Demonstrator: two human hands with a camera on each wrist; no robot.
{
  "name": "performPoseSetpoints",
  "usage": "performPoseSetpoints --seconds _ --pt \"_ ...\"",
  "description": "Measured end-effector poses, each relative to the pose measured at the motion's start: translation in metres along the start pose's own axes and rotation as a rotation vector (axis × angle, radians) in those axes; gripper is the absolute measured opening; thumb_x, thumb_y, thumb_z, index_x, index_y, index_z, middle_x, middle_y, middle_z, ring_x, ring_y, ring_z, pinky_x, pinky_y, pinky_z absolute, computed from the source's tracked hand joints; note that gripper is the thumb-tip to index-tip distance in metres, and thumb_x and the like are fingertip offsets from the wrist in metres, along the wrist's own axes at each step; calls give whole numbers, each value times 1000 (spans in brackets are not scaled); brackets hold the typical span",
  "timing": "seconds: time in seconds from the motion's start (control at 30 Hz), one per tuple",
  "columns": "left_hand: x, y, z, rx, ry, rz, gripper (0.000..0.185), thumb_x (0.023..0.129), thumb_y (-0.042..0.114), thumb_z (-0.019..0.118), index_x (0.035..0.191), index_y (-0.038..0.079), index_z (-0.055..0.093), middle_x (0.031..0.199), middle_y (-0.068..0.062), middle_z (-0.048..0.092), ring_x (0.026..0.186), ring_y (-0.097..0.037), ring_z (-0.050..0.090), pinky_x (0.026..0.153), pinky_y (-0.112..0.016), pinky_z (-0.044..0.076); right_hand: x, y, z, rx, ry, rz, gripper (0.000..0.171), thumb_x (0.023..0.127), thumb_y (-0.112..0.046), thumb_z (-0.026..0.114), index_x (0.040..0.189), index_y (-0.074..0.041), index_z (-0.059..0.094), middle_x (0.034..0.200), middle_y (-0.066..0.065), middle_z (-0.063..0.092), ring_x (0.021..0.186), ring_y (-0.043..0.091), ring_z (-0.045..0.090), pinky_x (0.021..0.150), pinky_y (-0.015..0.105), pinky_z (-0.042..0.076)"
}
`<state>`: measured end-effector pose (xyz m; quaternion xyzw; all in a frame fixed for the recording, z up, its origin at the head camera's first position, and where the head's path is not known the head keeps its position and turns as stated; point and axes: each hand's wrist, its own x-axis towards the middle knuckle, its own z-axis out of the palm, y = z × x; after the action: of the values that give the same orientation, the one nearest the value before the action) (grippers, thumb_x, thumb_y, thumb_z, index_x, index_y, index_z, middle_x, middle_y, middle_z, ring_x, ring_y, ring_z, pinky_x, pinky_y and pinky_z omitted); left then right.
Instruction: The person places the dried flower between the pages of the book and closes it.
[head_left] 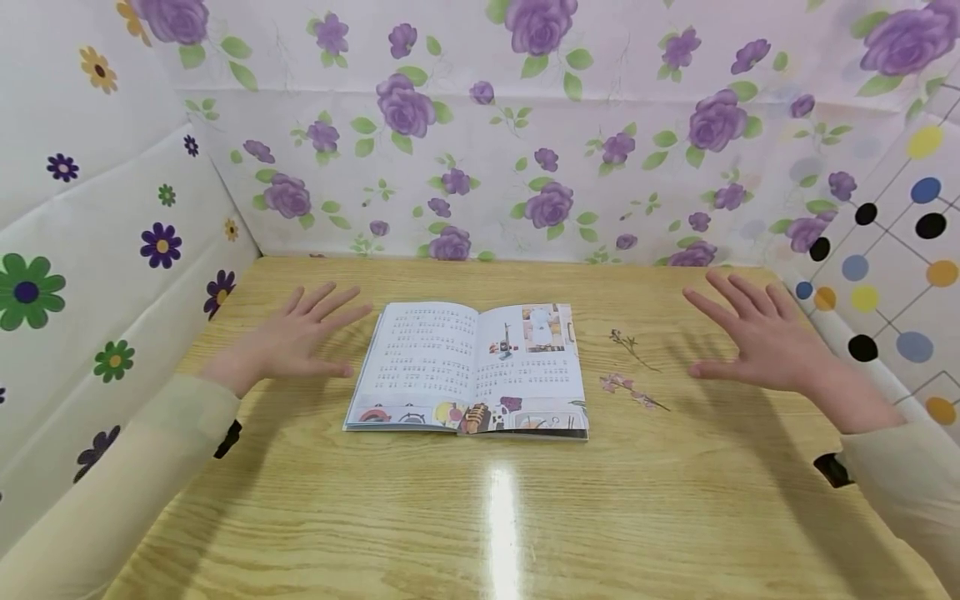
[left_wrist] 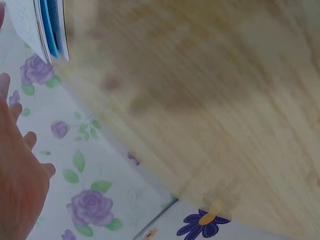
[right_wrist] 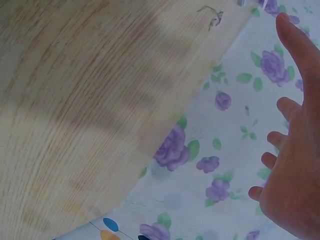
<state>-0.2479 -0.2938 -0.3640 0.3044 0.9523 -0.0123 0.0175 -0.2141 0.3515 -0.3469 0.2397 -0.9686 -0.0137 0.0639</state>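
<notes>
An open booklet lies flat in the middle of the wooden table, its two pages facing up, with rows of small print on the left page and print mixed with little colour pictures on the right. The print is too small to read. In the left wrist view only a corner of the booklet shows, with blue page edges.

The left hand is spread flat, palm down, just left of the booklet, fingers straight and fanned wide, holding nothing; whether it rests on the table or hangs just over it I cannot tell. It is near the booklet's left edge but not touching it. The right hand is well to the right, also wide open with straight fingers and thumb stretched toward the booklet, and it grips nothing either.

Between the booklet and the right hand lie two pressed flowers: a thin dark dried sprig farther back, and a pale pinkish-purple pressed flower nearer, just beside the booklet's right edge. The sprig shows near the table's far edge in the right wrist view.

The floral-printed walls enclose the table at the back and left, and a dotted panel stands at the right.
</notes>
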Motion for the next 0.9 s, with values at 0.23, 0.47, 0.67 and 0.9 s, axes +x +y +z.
performPoseSetpoints --seconds 0.23,0.47,0.67,0.9 --pt "-4 7 12 -51 -17 1 93 85 63 65 159 30 19 168 -5 8 153 -43 4 116 -72 3 0 1 9 92 -6 -3 103 80 -58 74 160 -31 14 169 7 -1 152 42 5 114 72 3" --pt "-7 13 23 -106 -24 5 91 87 65 61 159 26 22 168 -8 10 151 -46 9 114 -73 9 1 -1 17 99 -35 2 104 80 -59 73 160 -31 12 168 8 2 151 43 10 114 72 5" --pt "-8 23 34 -218 -32 -13 91 88 62 61 159 21 21 167 -14 10 150 -48 13 116 -69 14 2 -4 25 98 -51 -6 104 80 -60 72 160 -29 13 168 10 6 150 44 12 113 72 7" --pt "-10 38 40 -399 -60 -117 99 88 58 65 159 9 18 162 -26 17 144 -53 18 112 -71 17 3 -6 31 107 -65 -7 102 81 -60 72 160 -28 16 168 10 7 150 44 13 113 71 9"
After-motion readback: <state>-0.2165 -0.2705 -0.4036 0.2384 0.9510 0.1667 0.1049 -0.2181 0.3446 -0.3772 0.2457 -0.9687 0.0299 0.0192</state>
